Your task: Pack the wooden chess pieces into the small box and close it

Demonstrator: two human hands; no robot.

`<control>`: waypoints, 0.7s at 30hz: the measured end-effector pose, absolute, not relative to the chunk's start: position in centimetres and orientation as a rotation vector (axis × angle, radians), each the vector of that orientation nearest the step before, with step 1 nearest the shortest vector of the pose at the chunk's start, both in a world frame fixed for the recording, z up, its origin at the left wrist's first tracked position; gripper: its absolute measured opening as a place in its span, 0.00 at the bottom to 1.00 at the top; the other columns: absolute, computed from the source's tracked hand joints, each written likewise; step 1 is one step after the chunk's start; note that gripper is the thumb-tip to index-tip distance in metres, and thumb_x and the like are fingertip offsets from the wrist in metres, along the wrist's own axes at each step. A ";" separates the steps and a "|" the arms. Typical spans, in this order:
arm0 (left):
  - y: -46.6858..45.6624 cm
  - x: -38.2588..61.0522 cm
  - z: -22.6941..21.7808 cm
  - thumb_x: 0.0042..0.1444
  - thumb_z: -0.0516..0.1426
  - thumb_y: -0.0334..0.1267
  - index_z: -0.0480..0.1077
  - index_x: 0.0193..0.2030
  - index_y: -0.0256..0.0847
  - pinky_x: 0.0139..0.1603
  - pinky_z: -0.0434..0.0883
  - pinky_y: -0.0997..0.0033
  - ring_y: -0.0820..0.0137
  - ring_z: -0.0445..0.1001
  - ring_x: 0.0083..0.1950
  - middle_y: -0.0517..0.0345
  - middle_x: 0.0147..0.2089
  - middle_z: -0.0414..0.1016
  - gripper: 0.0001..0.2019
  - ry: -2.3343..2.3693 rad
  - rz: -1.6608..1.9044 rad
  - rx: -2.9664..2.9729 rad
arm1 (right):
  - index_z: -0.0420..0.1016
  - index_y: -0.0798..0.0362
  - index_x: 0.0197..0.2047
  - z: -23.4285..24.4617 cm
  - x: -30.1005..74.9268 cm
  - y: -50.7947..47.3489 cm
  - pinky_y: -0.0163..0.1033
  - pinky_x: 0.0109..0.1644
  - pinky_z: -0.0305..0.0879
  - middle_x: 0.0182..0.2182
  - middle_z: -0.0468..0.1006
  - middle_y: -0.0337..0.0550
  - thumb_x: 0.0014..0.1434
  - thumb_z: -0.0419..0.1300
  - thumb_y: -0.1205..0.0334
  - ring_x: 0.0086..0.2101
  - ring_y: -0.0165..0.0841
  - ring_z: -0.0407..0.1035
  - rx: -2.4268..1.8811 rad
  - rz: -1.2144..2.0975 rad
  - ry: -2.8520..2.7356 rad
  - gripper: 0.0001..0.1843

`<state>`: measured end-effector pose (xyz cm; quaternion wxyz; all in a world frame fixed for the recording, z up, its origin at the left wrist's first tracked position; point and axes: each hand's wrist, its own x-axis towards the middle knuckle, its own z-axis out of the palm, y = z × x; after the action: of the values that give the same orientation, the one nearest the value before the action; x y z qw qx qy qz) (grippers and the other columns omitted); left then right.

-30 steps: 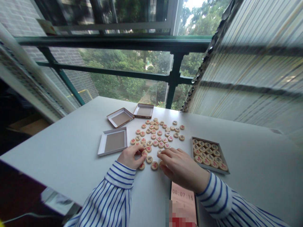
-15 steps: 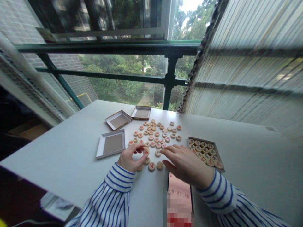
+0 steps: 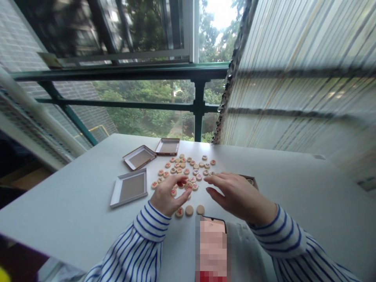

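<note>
Left hand (image 3: 167, 196) pinching a red-marked disc (image 3: 188, 187) over scattered discs (image 3: 199, 177) on the desk (image 3: 73, 188); right hand (image 3: 239, 196) hovering, thumb and fingers apart, apparently holding nothing; a loose fingertip grip could drop the piece, knocking others askew.

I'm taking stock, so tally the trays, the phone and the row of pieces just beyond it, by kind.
Open trays on the left: 3
Partly hidden tray on the right: 1
Phone: 1
Red-marked piece in the row: 1
Blank-side-up pieces in the row: 2
Total: 8
</note>
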<state>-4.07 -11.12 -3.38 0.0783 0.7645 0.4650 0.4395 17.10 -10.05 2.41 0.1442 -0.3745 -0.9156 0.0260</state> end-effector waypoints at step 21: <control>-5.9 4.6 0.9 0.46 0.59 0.35 0.66 0.42 0.36 0.36 0.71 0.70 0.72 0.71 0.34 0.55 0.33 0.73 0.14 1.041 1.357 2.417 | 0.70 0.54 0.44 2.2 22.7 -7.5 0.37 0.35 0.66 0.31 0.76 0.42 0.58 0.51 0.56 0.31 0.30 0.69 -1.159 0.856 -1.982 0.15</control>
<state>4.65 -5.88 0.89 0.0901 0.8131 0.3501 0.4563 22.73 -7.46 2.22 0.3388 -0.4450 -0.7609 0.3289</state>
